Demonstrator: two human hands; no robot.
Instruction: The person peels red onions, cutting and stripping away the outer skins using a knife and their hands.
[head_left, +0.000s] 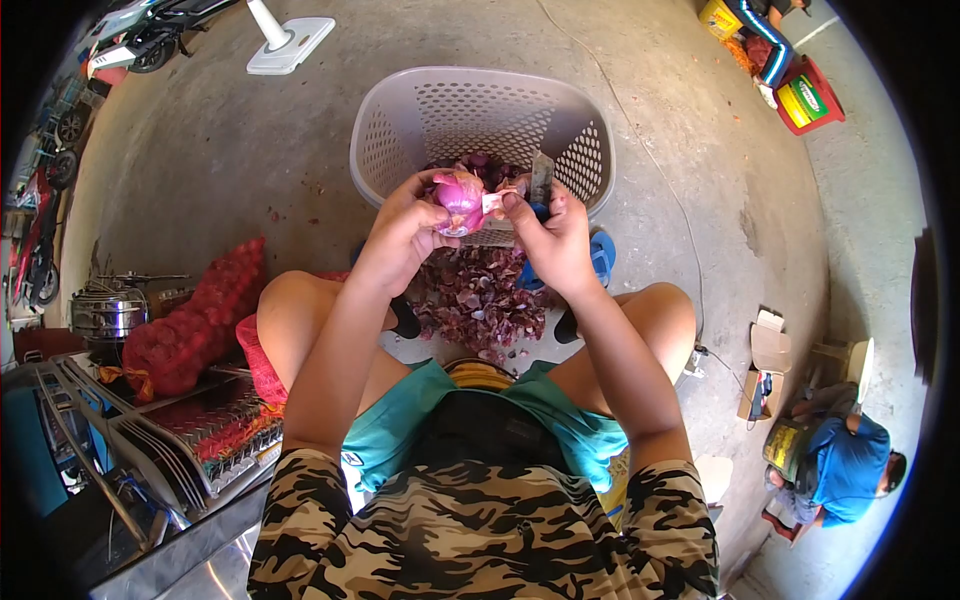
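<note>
Left hand [402, 232] grips a glossy, partly peeled magenta onion [460, 198]; right hand [560, 238] holds a knife [541, 178].

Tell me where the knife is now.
In the head view, the knife is in the right hand, to the right of the red onion in the left hand.

Bright, soft light; fisheye bends the edges, corners fall black

Open floor [750, 200] leaves passage right of the basket [385, 150], crossed by a thin cord [655, 160]. The basket's walls stand in the way at upper centre; knees [660, 312] flank the middle, and a sack [200, 325] obstructs the left.
</note>
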